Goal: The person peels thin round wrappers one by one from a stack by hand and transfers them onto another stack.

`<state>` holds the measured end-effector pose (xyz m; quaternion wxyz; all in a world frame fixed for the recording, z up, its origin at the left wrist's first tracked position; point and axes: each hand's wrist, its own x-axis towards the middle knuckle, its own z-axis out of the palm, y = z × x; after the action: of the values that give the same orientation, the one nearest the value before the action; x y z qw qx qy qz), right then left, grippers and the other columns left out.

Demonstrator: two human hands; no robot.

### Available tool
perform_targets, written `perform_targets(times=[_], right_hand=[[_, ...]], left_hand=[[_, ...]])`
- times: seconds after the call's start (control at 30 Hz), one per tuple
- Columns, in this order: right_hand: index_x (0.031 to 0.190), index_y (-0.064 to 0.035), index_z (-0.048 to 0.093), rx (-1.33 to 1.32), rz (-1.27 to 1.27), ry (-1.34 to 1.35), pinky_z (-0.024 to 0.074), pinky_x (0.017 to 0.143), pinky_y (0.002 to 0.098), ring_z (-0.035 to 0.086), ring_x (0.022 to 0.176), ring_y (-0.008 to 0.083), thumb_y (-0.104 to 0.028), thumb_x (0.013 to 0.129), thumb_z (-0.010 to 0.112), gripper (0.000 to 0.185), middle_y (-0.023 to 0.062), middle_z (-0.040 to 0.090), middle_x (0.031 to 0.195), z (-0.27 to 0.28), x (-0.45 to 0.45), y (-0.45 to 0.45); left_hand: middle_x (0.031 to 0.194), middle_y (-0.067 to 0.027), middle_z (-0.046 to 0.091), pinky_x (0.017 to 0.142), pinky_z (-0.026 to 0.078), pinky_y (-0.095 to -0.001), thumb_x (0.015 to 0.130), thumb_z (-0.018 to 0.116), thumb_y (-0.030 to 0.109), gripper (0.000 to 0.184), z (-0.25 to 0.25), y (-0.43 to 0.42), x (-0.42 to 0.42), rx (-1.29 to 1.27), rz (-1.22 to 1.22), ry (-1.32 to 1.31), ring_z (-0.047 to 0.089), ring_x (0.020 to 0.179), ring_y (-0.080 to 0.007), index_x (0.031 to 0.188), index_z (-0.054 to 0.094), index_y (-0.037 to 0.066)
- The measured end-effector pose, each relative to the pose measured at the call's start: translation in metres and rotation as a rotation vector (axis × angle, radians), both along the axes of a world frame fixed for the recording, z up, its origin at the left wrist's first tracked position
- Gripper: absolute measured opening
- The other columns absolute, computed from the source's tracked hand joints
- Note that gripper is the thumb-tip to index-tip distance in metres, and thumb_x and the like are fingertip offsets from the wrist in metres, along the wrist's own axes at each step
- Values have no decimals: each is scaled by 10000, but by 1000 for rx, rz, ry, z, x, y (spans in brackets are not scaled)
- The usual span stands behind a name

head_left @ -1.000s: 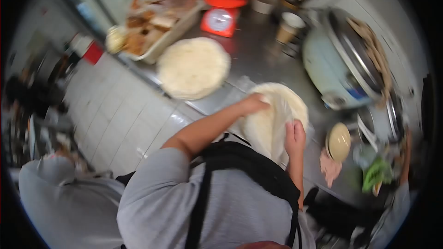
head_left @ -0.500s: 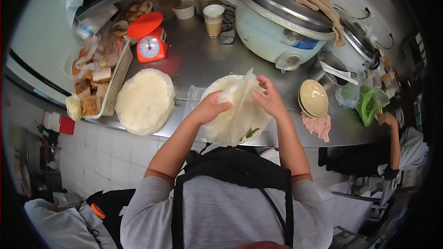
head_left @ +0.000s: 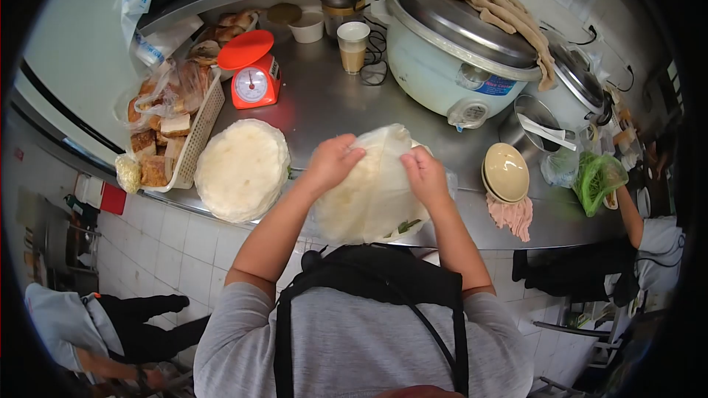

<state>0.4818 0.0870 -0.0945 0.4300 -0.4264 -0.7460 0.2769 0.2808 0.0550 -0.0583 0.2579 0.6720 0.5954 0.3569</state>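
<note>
A stack of thin, round, off-white sheets that look like rice paper [head_left: 361, 210] lies near the counter's front edge, with bits of green leaf at its lower right. My left hand [head_left: 333, 165] is closed at the upper left edge of the top sheet, thumb pointing inward. Across from it, my right hand [head_left: 425, 175] pinches the same sheet at its upper right. Between the hands the translucent sheet is partly lifted and creased. To the left rests a second round stack of sheets [head_left: 242, 169], apart from both hands.
Behind stand a red dial scale [head_left: 252, 85], a paper cup [head_left: 352, 55] and a large rice cooker [head_left: 450, 66]. A basket of bread [head_left: 203, 129] is at left. Bowls [head_left: 506, 169] on a pink cloth [head_left: 510, 217] sit at right. Other people [head_left: 660, 254] are on both sides.
The upright fold of the top sheet has spread flatter between my hands. My right hand has gone from spread fingers to a pinch. The person at lower left has shifted, and the view has tilted slightly.
</note>
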Motion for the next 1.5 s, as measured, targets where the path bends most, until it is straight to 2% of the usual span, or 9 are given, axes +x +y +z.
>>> perform_targets(times=[0.17,0.37,0.57,0.6,0.7,0.77,0.97,1.2,1.5], right_hand=[[735,-18,491,-29,-207,177,365,501,259,389,541,97,-236,838,530,244,47,430,556,-6,46,13],[751,-11,507,68,-320,167,364,516,237,384,562,80,-219,849,526,230,15,437,577,5,94,17],[751,-7,529,93,-402,-1,377,527,241,427,564,93,-190,836,536,202,41,499,601,44,133,4],[755,-9,545,120,-385,-28,400,532,268,487,557,141,-174,815,554,176,71,534,621,51,134,1],[770,-30,567,307,-208,-291,431,547,310,552,598,221,-177,781,578,147,101,572,673,64,113,-4],[769,-70,586,410,-46,-475,450,555,354,563,629,275,-188,748,591,120,105,588,725,64,87,-11],[745,-97,589,424,194,-595,456,524,348,564,583,262,-183,741,596,86,80,587,701,84,53,-27],[696,-21,557,420,-75,-283,445,548,318,554,590,279,-91,730,605,92,123,571,678,117,101,-31],[705,9,523,483,-399,-97,416,540,275,517,556,184,-62,775,535,101,109,552,638,142,160,-11]], left_hand=[[780,-30,588,607,430,-231,825,540,134,152,-23,4,-37,-43,104,-701,520,678,-77,881,555,-7],[794,-27,577,601,434,-228,837,519,115,113,-42,4,-36,-116,179,-881,525,679,-82,871,540,10],[790,-33,582,597,456,-255,854,479,107,80,-76,14,-24,-294,221,-928,546,660,-98,863,528,45],[786,-48,598,610,460,-282,815,531,155,137,-103,21,-26,-291,208,-839,569,666,-160,893,535,43],[846,-103,602,691,461,-339,744,599,227,283,-114,24,-15,-237,118,162,577,774,-260,944,537,37],[981,-156,557,802,416,-410,656,651,309,491,-122,35,8,-102,3,264,514,945,-330,1057,499,70],[1064,-135,504,872,367,-403,625,671,418,612,-88,60,73,104,-30,265,455,1031,-315,1105,475,92],[882,-176,555,751,391,-416,797,528,283,252,-92,66,54,287,-251,153,512,887,-339,856,524,37],[958,-150,599,760,439,-330,812,513,227,287,-97,71,26,-171,-78,-403,573,881,-261,1006,562,21]])
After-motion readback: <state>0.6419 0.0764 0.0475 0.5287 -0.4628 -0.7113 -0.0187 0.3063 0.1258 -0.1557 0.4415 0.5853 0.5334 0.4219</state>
